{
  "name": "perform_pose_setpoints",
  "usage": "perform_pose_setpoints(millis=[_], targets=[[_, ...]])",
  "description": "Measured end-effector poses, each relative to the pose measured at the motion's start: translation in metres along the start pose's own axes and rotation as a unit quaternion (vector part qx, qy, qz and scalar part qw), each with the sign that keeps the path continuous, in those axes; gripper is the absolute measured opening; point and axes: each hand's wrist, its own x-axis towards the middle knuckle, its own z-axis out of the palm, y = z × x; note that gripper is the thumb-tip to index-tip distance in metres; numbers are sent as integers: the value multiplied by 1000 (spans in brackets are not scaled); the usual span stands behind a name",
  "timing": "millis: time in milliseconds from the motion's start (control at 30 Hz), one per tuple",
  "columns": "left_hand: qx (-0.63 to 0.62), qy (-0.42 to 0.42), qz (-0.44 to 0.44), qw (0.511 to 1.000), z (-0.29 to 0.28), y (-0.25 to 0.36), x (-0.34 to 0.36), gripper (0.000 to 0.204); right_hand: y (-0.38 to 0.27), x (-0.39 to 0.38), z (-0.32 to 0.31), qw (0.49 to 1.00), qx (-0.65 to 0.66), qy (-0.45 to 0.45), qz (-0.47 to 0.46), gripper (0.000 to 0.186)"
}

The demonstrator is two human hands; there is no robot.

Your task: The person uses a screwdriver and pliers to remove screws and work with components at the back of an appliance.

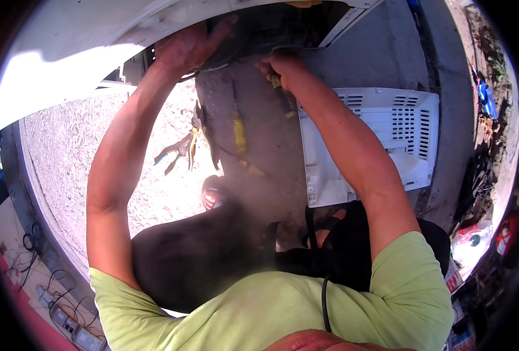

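A large white appliance (113,32) leans over the top of the view, with a dark opening (271,26) underneath. My left hand (186,50) reaches to the edge of that opening; one digit stretches apart from the rest, and the other fingertips are lost in shadow. Just right of it, below the opening, my right hand (286,64) is closed around a tool with a yellow-and-black handle (284,99). The handle points back toward me; its working end is hidden. On the floor between my forearms lie a yellow-handled screwdriver (239,134) and pliers (198,126).
A white plastic panel with vent slots (370,152) lies under my right forearm. More pliers (177,151) rest on the sunlit floor (72,140). Cables (61,292) and small boxes are at lower left. Rubble and litter (481,117) line the right side.
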Motion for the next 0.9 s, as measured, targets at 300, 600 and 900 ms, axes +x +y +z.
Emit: perform_pose_setpoints(millis=[300,600,900], targets=[[36,34,49,998,-9,6,3,52,17,-3,-11,994,63,-48,-77,13],[-33,-31,-35,998,-15,13,4,44,18,7,-7,991,136,-18,13,14],[-43,-16,1,999,-17,11,8,45,22,3,-7,998,58,-3,-26,18]])
